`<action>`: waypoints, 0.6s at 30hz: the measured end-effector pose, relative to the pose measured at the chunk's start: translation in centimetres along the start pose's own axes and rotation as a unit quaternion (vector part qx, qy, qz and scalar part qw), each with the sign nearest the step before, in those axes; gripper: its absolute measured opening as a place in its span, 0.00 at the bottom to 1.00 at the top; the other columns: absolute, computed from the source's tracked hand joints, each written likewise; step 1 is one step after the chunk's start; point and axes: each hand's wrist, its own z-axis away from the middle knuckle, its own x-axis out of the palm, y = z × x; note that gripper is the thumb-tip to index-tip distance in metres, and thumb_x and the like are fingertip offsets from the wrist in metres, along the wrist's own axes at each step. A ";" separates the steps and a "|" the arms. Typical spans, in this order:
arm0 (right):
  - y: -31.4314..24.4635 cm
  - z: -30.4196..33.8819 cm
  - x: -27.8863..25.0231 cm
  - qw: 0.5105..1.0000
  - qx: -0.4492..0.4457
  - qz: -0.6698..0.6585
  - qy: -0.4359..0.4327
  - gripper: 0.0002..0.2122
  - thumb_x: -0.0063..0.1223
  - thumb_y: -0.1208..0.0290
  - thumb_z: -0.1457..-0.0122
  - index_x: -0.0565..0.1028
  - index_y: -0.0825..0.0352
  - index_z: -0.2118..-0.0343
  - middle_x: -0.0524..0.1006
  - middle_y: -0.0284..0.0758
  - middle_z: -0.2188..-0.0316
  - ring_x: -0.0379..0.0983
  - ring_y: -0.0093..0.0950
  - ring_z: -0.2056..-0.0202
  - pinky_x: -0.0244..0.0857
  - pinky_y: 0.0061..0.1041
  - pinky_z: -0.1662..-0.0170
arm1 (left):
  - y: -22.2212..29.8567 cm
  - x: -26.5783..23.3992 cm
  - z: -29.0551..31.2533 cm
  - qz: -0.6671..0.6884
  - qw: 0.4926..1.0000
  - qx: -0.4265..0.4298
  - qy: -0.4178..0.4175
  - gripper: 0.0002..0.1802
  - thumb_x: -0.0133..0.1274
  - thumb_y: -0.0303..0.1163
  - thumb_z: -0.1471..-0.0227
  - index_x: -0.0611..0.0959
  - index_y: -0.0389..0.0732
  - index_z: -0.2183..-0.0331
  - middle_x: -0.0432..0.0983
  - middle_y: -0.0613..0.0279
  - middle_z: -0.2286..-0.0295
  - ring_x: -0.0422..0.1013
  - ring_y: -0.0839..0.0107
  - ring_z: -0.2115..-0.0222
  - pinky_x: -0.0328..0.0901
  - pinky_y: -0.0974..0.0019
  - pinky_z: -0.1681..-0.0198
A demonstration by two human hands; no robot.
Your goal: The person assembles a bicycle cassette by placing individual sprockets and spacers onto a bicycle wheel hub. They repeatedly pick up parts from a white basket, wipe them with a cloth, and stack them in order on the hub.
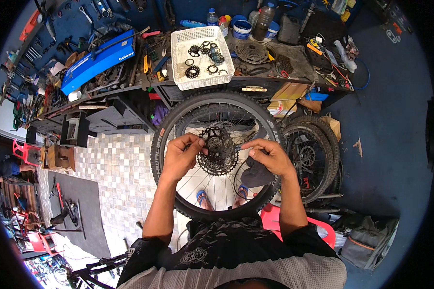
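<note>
One left hand [181, 155] pinching a black sprocket [210, 133], right hand [271, 158] beside cassette [221, 166], its grip unclear, bicycle wheel [159, 149] beneath

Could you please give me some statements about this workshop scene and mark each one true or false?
1. The white basket on the bench holds black sprockets. True.
2. The blue box lies to the right of the basket. False: the blue box is to its left.
3. The left hand is left of the cassette's middle, and the right hand is right of it. True.
4. The person is wearing closed boots. False: blue sandals leave the toes bare.
5. Other wheels are to the right of the wheel with the black tyre in front of the person. True.
</note>
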 end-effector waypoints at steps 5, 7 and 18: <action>0.0 -0.1 -0.2 1.000 0.019 0.007 -0.024 0.14 0.58 0.65 0.35 0.81 0.67 0.50 0.81 0.30 0.67 0.73 0.17 0.64 0.66 0.22 0.57 | -0.1 -0.2 -0.1 0.021 1.000 -0.004 -0.003 0.09 0.56 0.33 0.37 0.82 0.37 0.66 0.82 0.63 0.75 0.59 0.87 0.88 0.53 0.78 0.86; 0.1 -0.1 -0.1 0.999 0.019 0.004 -0.027 0.14 0.58 0.65 0.35 0.81 0.67 0.50 0.81 0.29 0.67 0.73 0.17 0.64 0.66 0.21 0.58 | -0.2 -0.2 -0.1 0.024 1.000 -0.010 0.000 0.09 0.56 0.33 0.36 0.82 0.37 0.66 0.82 0.63 0.75 0.59 0.87 0.88 0.53 0.78 0.86; 0.4 0.2 0.4 1.000 -0.007 0.004 -0.021 0.13 0.58 0.67 0.35 0.81 0.66 0.51 0.80 0.27 0.71 0.71 0.15 0.67 0.65 0.21 0.60 | -0.1 -0.3 0.2 0.025 1.000 0.000 -0.005 0.09 0.57 0.33 0.36 0.82 0.37 0.67 0.82 0.62 0.76 0.60 0.87 0.88 0.55 0.78 0.86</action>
